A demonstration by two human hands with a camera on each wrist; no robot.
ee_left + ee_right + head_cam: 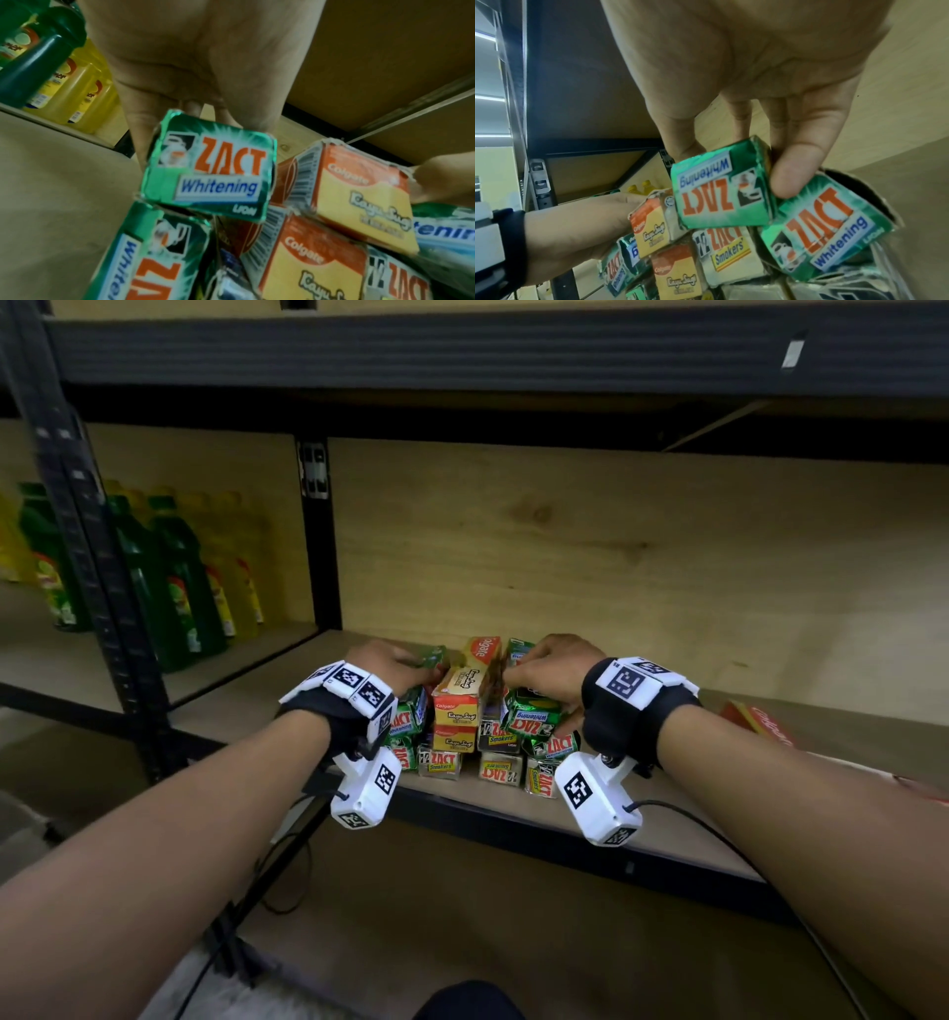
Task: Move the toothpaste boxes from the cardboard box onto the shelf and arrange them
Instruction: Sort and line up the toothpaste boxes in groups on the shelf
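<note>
Toothpaste boxes are stacked on the wooden shelf (246,706) near its front edge: orange-yellow Colgate boxes (458,695) in the middle, Zact Smokers boxes (439,762) low down, green Zact Whitening boxes at both sides. My left hand (390,662) grips the top green Zact Whitening box (210,172) on the stack's left side, fingers over its far end. My right hand (757,158) pinches another green Zact Whitening box (721,194) between thumb and fingers at the stack's upper right, tilted above a second green box (826,229).
Green and yellow bottles (169,588) fill the bay to the left, beyond a black upright post (318,531). A red printed carton (760,724) lies on the shelf behind my right forearm. The upper shelf beam (462,351) runs overhead. Bare shelf extends to the right.
</note>
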